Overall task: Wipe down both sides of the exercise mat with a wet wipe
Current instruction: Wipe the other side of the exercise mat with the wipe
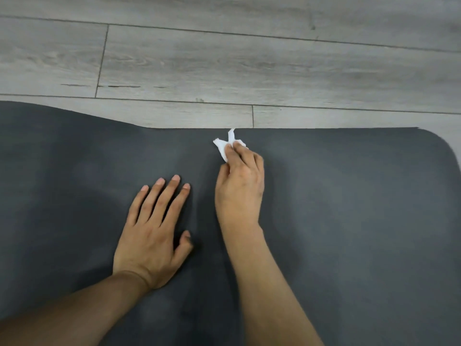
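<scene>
A dark grey exercise mat (349, 208) lies flat on the floor and fills the lower two thirds of the view. Its rounded far right corner shows at the right edge. My right hand (240, 186) holds a crumpled white wet wipe (224, 146) in its fingertips, down on the mat close to the far edge. My left hand (156, 231) rests flat on the mat with fingers spread, just left of the right hand. The wipe's lower part is hidden under my fingers.
Grey wood-look plank flooring (224, 66) runs beyond the mat's far edge. On the left the mat's far edge curves up and away, with a slight bulge in the surface there.
</scene>
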Tool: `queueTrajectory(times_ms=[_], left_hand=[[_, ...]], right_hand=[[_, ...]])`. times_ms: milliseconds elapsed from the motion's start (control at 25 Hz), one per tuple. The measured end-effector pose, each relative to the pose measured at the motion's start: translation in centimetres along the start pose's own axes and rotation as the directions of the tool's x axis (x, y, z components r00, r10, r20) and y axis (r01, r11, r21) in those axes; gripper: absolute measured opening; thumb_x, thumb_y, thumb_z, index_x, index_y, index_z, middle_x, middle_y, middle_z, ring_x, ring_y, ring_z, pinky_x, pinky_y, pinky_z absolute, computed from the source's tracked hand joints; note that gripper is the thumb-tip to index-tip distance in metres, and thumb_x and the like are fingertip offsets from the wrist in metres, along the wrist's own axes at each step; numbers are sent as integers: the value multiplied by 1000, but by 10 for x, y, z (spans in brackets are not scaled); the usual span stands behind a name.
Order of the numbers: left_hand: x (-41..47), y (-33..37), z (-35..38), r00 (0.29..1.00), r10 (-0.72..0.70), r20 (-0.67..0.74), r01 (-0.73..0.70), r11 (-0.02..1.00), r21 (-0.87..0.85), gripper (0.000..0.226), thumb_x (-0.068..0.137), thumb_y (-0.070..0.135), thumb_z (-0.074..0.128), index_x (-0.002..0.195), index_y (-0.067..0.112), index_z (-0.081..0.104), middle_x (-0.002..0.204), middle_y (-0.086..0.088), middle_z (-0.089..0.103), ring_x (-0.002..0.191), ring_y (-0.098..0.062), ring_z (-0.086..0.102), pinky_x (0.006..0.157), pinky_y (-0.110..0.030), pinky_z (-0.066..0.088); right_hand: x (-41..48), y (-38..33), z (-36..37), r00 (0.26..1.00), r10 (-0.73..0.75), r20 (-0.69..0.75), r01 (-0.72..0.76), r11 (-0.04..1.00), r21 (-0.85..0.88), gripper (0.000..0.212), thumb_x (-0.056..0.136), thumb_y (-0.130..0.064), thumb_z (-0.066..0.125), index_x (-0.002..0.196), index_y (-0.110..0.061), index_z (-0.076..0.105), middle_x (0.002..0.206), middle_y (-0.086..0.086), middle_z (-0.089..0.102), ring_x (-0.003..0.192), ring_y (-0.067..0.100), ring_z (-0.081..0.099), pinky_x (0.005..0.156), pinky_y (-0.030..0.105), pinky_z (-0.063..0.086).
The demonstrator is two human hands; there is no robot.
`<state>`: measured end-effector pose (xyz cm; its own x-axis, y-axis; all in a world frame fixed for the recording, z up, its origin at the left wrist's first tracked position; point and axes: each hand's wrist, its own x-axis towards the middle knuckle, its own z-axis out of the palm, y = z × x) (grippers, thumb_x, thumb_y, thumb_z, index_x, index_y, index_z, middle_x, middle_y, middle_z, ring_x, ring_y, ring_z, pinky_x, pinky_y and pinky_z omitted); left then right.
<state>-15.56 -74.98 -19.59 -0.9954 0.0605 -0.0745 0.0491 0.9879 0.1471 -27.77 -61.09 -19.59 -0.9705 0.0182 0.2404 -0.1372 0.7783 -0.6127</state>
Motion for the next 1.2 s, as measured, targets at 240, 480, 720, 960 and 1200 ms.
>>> queueTrajectory(times_ms=[240,480,720,960,1200], left_hand=[[0,1,0,1000,-1,-1,1,1000,8,79,88,41,40,160,11,29,168,-9,23,156,-31,21,125,-55,19],[-1,-1,1,1000,7,19,-7,1000,5,77,90,43,39,158,7,32,167,-13,25,156,-33,21,124,-56,20],[-2,2,0,1000,16,-11,-16,1000,0,78,89,42,39,159,10,31,167,-12,26,154,-34,23,125,-55,19],[-1,2,0,1000,2,-10,-2,1000,-9,80,87,42,40,159,9,31,167,-13,26,154,-35,24,125,-56,19],[-2,0,-1,1000,9,-5,-9,1000,-15,79,88,42,40,159,9,31,167,-13,26,153,-35,25,125,-55,18]], right_hand=[[1,1,-2,994,93,-52,-90,994,57,41,79,12,62,108,-15,73,114,-3,69,100,20,55,85,33,53],[-7,-42,10,983,-111,143,98,990,96,37,78,5,62,105,-16,75,94,4,66,83,24,52,73,33,48],[57,84,-63,999,-19,-35,10,969,-246,30,84,2,59,102,-15,76,92,10,67,79,31,50,72,32,44],[58,63,-39,972,212,-100,-226,960,-164,52,76,7,45,110,-19,74,107,8,68,92,30,58,71,32,43],[23,26,-31,965,-218,144,238,962,-137,32,82,0,63,110,-12,74,107,7,69,89,31,56,78,31,49]])
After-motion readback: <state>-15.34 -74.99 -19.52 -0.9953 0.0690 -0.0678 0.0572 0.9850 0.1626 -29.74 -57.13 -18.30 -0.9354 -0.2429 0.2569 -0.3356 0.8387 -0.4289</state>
